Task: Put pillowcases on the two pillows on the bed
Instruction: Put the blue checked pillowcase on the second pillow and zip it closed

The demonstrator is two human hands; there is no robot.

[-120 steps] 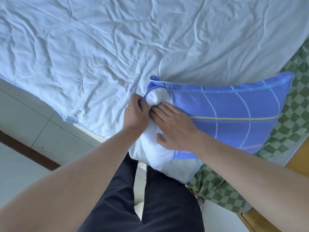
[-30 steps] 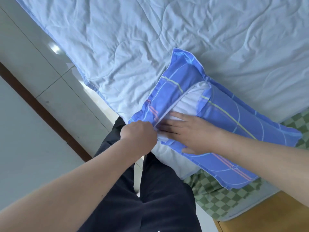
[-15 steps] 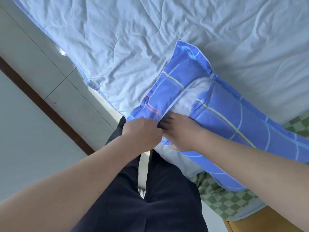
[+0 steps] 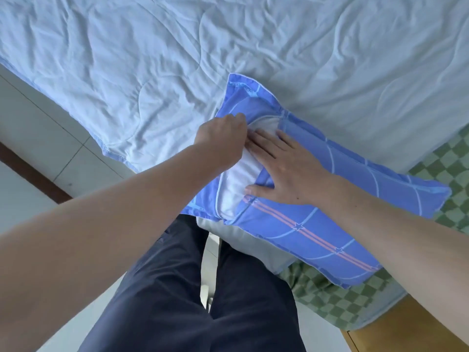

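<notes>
Bedroom, seen from above: pale tiled floor (image 4: pixel 38 128) with a dark brown strip at left, wooden bed frame (image 4: pixel 406 331) at lower right. Bed (image 4: pixel 380 59): covered by a creased, light blue quilt (image 4: pixel 152 59) whose piped edge overhangs the floor side; a green checked sheet (image 4: pixel 330 298) shows beneath it at right. Pillow (image 4: pixel 234 186): white, lying on the near edge of the bed over quilt and sheet, mostly inside its case, white cloth showing only at the open end. Pillowcase (image 4: pixel 317 224): blue with pale grid lines and a pink stripe, its flap turned back on the left side of the opening. Left hand (image 4: pixel 223 141): fingers curled, gripping the flap edge at the opening; fingertips hidden, so the exact pinch cannot be told. Right hand (image 4: pixel 286 168): flat, fingers straight and slightly spread, pressing down on the white pillow and the case edge, thumb out toward the pink stripe. Dark trousers (image 4: pixel 190 301): the person's legs, standing just beside the bed below the pillow.
</notes>
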